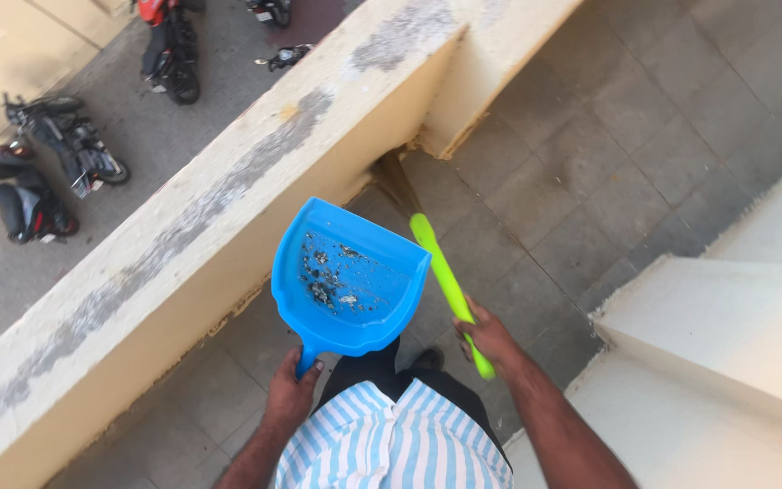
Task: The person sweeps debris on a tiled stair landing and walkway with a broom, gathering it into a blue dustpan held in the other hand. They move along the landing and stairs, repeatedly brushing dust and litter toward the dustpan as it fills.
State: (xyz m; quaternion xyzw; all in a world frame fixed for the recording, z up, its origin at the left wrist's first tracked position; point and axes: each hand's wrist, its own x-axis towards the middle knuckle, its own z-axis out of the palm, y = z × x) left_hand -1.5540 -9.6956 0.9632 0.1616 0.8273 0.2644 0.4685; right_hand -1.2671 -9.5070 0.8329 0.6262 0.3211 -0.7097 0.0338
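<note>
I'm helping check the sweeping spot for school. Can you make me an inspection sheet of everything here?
Surface: grey tiled floor, worn, beside a cream parapet wall.
Job's things: blue dustpan with dark bits of dirt inside; broom with a green handle, bristles in the corner.
Clutter: nothing seen.
Hands: left hand grips the dustpan handle; right hand grips the broom.
Cables: nothing seen.
Surroundings: motorbikes parked far below; pale ledge at right.

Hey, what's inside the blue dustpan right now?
The blue dustpan, held by the left hand, carries scattered grey dust and small dark debris bits. Nothing covers its inside. The floor beneath it is hidden.
</note>
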